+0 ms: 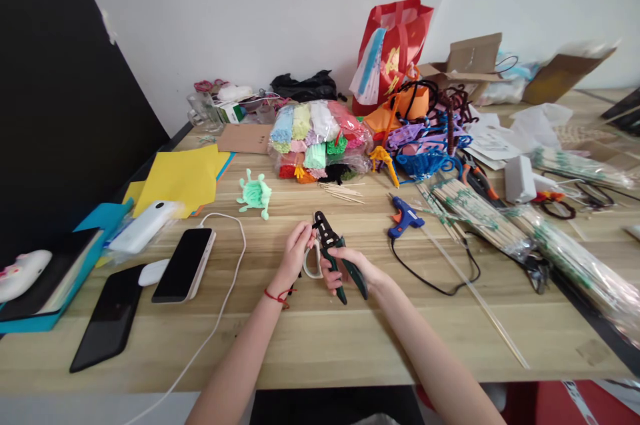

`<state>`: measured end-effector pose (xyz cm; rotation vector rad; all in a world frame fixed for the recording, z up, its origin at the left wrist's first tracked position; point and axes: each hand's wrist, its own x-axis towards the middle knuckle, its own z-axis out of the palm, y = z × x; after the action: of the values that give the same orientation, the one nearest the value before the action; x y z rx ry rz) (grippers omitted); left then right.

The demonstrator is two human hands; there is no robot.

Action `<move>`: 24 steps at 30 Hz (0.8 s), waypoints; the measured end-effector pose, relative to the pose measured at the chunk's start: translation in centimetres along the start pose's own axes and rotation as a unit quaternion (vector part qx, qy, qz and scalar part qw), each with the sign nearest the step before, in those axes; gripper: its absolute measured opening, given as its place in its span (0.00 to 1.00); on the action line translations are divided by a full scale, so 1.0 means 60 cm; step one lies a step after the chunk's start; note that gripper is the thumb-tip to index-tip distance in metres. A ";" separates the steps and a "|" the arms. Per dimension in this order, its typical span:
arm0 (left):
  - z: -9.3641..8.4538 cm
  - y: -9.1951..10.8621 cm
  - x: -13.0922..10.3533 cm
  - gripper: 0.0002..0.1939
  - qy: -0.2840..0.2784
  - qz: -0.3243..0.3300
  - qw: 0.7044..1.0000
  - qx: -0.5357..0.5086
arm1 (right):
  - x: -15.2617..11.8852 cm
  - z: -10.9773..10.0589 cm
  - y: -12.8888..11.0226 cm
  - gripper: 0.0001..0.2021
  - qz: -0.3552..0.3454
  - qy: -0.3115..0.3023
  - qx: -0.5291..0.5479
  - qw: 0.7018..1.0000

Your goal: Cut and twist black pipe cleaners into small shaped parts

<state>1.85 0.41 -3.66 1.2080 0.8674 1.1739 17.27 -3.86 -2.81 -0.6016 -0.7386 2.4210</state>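
Note:
In my right hand point(345, 268) is a pair of wire strippers point(326, 230) with a black head and dark green handles, which stand apart. My left hand point(296, 252) is closed in a pinch beside the tool's head. A thin black stem, perhaps a pipe cleaner, runs from its fingertips to the jaws; its exact kind is hard to make out. Scissors with a white handle loop point(313, 264) lie on the table between both hands, partly hidden. Beyond my left hand sits a mint-green fuzzy piece point(255, 194) with knobbed arms.
Bagged pipe cleaners point(320, 138) lie at the back, with thin wooden sticks point(344, 193) in front. To the right are a blue glue gun point(404, 217) with its cord, pliers point(480, 178) and bundled sticks point(483, 215). Phones point(184, 265) and a white cable point(233, 278) occupy the left.

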 end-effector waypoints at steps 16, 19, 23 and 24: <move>0.005 0.005 -0.008 0.17 -0.049 -0.006 0.997 0.053 | 0.006 0.003 -0.006 0.18 -0.043 -0.040 0.015 0.998; 0.003 0.004 -0.007 0.17 -0.043 -0.008 0.997 0.058 | 0.006 0.005 -0.007 0.19 -0.047 -0.038 0.015 0.998; 0.001 0.005 -0.005 0.17 -0.045 0.005 0.996 0.073 | 0.005 0.003 -0.008 0.19 -0.044 -0.044 0.021 0.998; 0.001 0.006 -0.005 0.17 -0.044 0.008 0.996 0.077 | 0.005 0.003 -0.008 0.19 -0.045 -0.043 0.023 0.998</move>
<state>1.76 0.09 -3.35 1.3838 0.8956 1.0724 17.12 -3.44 -2.45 -0.4390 -0.7284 2.3859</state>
